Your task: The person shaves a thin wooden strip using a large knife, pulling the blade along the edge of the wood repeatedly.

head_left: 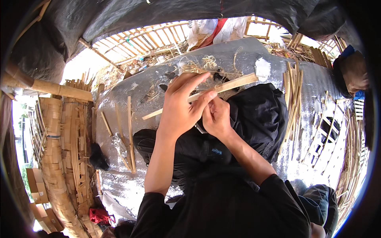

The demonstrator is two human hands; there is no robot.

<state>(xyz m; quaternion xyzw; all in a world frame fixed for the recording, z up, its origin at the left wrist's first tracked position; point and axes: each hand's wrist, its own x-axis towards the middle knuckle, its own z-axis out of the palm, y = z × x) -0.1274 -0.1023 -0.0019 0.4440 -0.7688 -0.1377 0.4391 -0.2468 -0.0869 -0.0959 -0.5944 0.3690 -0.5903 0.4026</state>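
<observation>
A pale bamboo strip slants across in front of me above my lap, its right end higher in the picture. My left hand is around its middle, the long fingers bent over its far side and the thumb reaching toward my right hand. Against that thumb, my right hand is closed, fingers curled in. What it grips is mostly hidden; a small shiny edge shows just below it. Loose pale fibres lie on the grey sheet beyond my hands.
Several thin bamboo strips lie at my left, and a bundle of strips at my right. Woven bamboo stands at the far left. A dark tarp hangs overhead. Behind my right arm shows another person's trouser leg.
</observation>
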